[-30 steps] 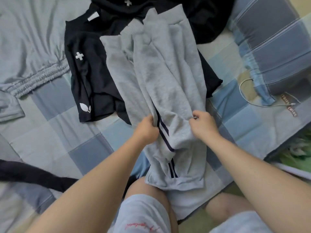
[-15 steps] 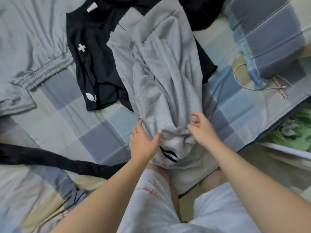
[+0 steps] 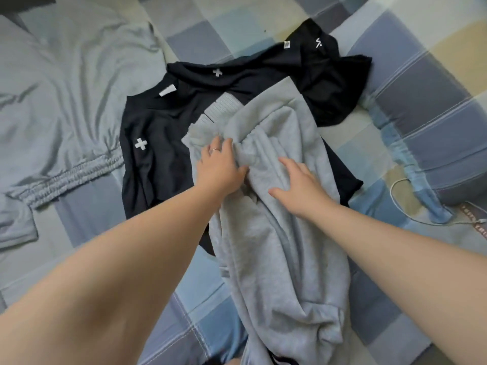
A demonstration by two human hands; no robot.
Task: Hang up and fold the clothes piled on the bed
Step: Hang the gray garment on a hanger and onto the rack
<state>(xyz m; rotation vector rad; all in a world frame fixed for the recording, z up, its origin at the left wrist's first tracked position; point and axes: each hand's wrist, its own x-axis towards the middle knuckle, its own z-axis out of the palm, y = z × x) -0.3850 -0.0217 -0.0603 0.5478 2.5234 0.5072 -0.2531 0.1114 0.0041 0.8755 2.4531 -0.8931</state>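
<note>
A pair of light grey sweatpants lies lengthwise on the bed, running from the near edge up towards the middle. Its ribbed waistband end rests on a black T-shirt marked with white crosses.

Both hands are down on the upper part of the sweatpants, close together but not touching each other. The left hand, a ring on one finger, lies on a bunched ridge of the grey cloth just below the waistband, with the fingers reaching forward and their tips sunk into the folds. The right hand rests flat just beside it, its fingers spread and straight, pressing on the fabric.

A second black garment lies crumpled past the first, partly under the sweatpants. A pale grey-green top with a gathered hem is spread out to the left. On the right are a checked pillow and a thin white cable.
</note>
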